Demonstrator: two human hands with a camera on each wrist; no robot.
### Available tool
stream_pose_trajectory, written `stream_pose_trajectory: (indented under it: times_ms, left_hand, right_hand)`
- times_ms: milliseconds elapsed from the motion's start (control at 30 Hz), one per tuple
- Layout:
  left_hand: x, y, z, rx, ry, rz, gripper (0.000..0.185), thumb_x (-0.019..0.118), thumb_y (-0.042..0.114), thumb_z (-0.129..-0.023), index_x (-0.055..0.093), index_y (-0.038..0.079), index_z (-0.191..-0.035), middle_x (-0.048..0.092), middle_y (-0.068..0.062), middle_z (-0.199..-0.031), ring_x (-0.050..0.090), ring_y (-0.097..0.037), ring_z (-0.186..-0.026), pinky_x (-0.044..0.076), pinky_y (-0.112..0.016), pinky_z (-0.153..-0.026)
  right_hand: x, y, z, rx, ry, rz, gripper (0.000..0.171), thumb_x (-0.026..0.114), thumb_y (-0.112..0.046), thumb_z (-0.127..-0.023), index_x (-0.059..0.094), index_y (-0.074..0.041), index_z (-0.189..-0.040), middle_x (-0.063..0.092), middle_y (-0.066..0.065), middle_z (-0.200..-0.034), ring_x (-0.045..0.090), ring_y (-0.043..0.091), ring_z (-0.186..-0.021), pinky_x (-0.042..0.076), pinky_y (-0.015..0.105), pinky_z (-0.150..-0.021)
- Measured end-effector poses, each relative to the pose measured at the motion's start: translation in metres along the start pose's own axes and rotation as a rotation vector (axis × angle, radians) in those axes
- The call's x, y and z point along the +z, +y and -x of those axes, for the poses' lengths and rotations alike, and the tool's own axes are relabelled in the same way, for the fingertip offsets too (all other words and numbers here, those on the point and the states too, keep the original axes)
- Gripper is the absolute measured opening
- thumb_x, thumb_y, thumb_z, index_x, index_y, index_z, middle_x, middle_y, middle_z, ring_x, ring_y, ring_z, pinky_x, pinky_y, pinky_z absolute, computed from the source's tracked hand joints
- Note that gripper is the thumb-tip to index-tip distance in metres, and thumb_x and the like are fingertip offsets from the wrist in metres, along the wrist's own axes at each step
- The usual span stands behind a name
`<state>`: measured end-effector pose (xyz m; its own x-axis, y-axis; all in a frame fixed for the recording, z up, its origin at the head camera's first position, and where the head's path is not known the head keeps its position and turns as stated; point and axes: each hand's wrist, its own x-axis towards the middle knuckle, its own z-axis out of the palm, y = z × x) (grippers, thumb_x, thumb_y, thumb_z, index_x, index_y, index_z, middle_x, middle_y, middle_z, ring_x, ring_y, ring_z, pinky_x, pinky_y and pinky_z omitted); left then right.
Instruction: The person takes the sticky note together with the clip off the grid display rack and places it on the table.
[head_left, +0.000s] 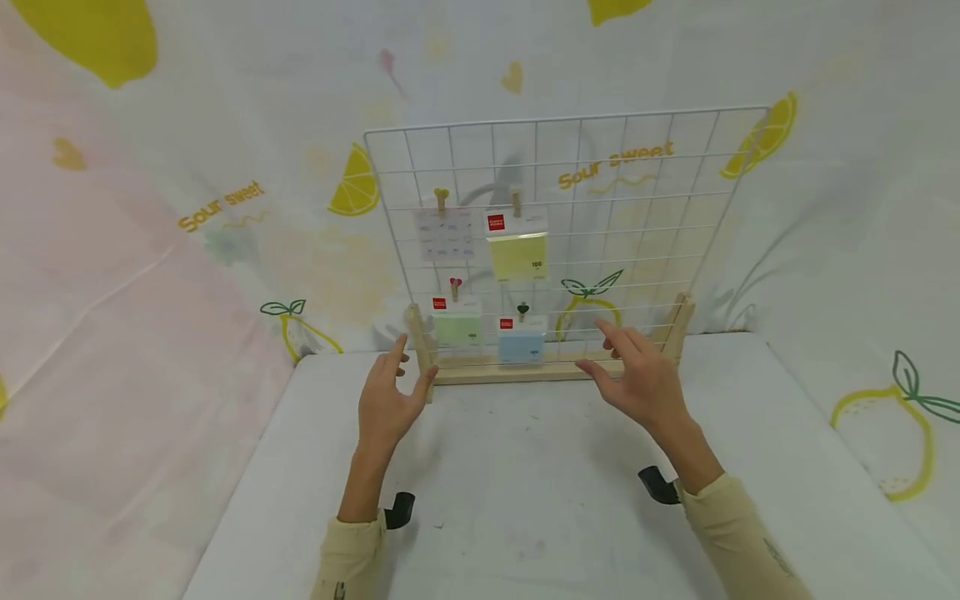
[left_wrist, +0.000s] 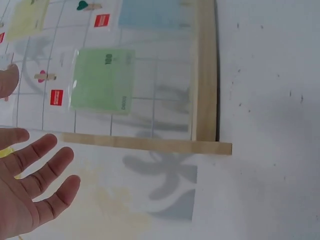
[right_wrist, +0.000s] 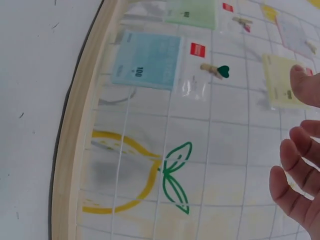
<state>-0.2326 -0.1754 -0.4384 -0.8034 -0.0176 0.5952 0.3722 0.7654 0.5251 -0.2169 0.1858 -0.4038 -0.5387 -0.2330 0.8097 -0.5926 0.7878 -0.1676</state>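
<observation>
A white wire grid panel (head_left: 637,200) stands upright in a wooden stand (head_left: 510,372). Small wooden clothespins hold several packets on its left half: a pale patterned sheet (head_left: 446,237), a yellow sticky-note pack (head_left: 519,254), a green sticky-note pack (head_left: 457,327) and a blue sticky-note pack (head_left: 521,343). By the stand's left post hovers my left hand (head_left: 386,400), fingers spread and holding nothing. My right hand (head_left: 645,379) is in front of the grid's lower right, its fingers loosely bent and holding nothing. In the left wrist view, the green pack (left_wrist: 102,80) is nearest that hand.
A white table (head_left: 525,483) extends from the stand toward me. Behind the grid hangs a white cloth (head_left: 300,100) printed with lemons and lettering. Black wrist mounts (head_left: 400,510) sit at both cuffs.
</observation>
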Motion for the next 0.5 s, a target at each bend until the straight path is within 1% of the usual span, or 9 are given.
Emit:
stream_pose_trajectory:
  times_ms: [33, 100, 200, 267, 367, 500]
  left_hand:
    - [0.0, 0.002, -0.002, -0.002, 0.015, 0.017, 0.071, 0.074, 0.041, -0.088, 0.049, 0.006, -0.144, 0.063, -0.013, -0.109, 0.06, -0.028, -0.091, 0.049, -0.044, -0.071]
    - [-0.001, 0.005, -0.007, -0.002, 0.039, 0.043, 0.068, 0.073, 0.04, -0.089, 0.05, 0.006, -0.143, 0.063, -0.012, -0.106, 0.059, -0.027, -0.088, 0.048, -0.042, -0.07]
    - [-0.002, 0.011, -0.016, 0.009, 0.072, 0.086, 0.064, 0.073, 0.037, -0.09, 0.052, 0.006, -0.142, 0.062, -0.012, -0.101, 0.058, -0.027, -0.084, 0.046, -0.04, -0.066]
    - [-0.003, 0.015, -0.023, 0.024, 0.095, 0.105, 0.062, 0.073, 0.035, -0.09, 0.053, 0.005, -0.141, 0.062, -0.013, -0.098, 0.057, -0.027, -0.081, 0.045, -0.039, -0.064]
    - [-0.005, 0.019, -0.032, 0.033, 0.117, 0.127, 0.061, 0.073, 0.033, -0.09, 0.053, 0.005, -0.14, 0.061, -0.014, -0.096, 0.056, -0.026, -0.078, 0.044, -0.038, -0.062]
    - [-0.011, 0.027, -0.043, 0.019, 0.138, 0.164, 0.061, 0.073, 0.033, -0.09, 0.053, 0.006, -0.141, 0.061, -0.013, -0.097, 0.056, -0.026, -0.078, 0.044, -0.038, -0.063]
  right_hand:
    - [0.0, -0.002, -0.002, -0.001, 0.001, -0.001, 0.069, 0.052, -0.062, -0.093, 0.062, -0.002, -0.126, 0.058, 0.008, -0.083, 0.055, 0.024, -0.068, 0.038, 0.031, -0.047]
    - [0.001, -0.005, -0.007, 0.006, 0.0, -0.015, 0.064, 0.062, -0.056, -0.091, 0.062, -0.003, -0.126, 0.056, 0.008, -0.081, 0.054, 0.023, -0.068, 0.036, 0.028, -0.046]
    - [0.002, -0.01, -0.018, 0.014, 0.016, -0.038, 0.058, 0.079, -0.04, -0.084, 0.063, -0.004, -0.126, 0.054, 0.006, -0.078, 0.051, 0.021, -0.066, 0.036, 0.028, -0.047]
    - [0.002, -0.014, -0.026, 0.023, 0.034, -0.052, 0.057, 0.085, -0.028, -0.078, 0.064, -0.004, -0.125, 0.053, 0.005, -0.076, 0.05, 0.02, -0.065, 0.036, 0.029, -0.048]
    - [0.001, -0.02, -0.039, 0.032, 0.068, -0.055, 0.055, 0.087, -0.022, -0.075, 0.066, -0.004, -0.123, 0.05, 0.003, -0.074, 0.045, 0.017, -0.062, 0.033, 0.029, -0.046]
    - [0.002, -0.028, -0.058, 0.03, 0.104, -0.059, 0.051, 0.087, -0.021, -0.076, 0.067, -0.005, -0.12, 0.048, 0.002, -0.072, 0.042, 0.015, -0.06, 0.029, 0.029, -0.044]
